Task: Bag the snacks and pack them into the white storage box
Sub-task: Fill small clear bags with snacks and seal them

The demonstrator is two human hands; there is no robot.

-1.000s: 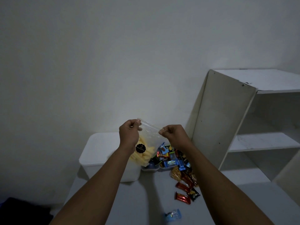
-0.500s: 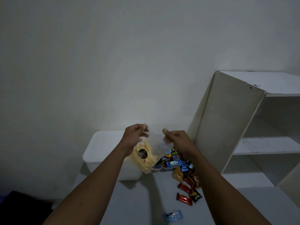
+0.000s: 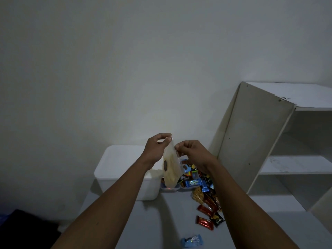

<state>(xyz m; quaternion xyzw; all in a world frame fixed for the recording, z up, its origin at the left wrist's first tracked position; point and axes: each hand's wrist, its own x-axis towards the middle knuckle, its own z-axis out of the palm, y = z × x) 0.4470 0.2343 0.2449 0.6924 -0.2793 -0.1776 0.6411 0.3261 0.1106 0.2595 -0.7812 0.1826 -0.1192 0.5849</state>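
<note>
Left hand (image 3: 156,150) and right hand (image 3: 191,152) pinch the top of a clear plastic bag of yellow snacks (image 3: 170,169) above the white plastic storage box (image 3: 124,169).

**Left arm:** bare forearm. It enters at the lower left and runs up and rightward to the wrist.

**Left hand** (image 3: 156,150): raised, with its back partly toward the camera. Thumb and forefinger meet in a pinch on the top edge of a clear bag (image 3: 171,169). The remaining fingers (image 3: 162,135) are loosely curled above the pinch.

**Right arm:** bare forearm. It enters at the lower right and runs up and leftward to the wrist.

**Right hand** (image 3: 193,151): slightly lower than the left, knuckles up, fingers curled. Thumb and forefinger pinch the same bag's top edge.

**Spacing:** the two pinches sit just beside each other. The forearms converge toward them in a narrow V.
</note>
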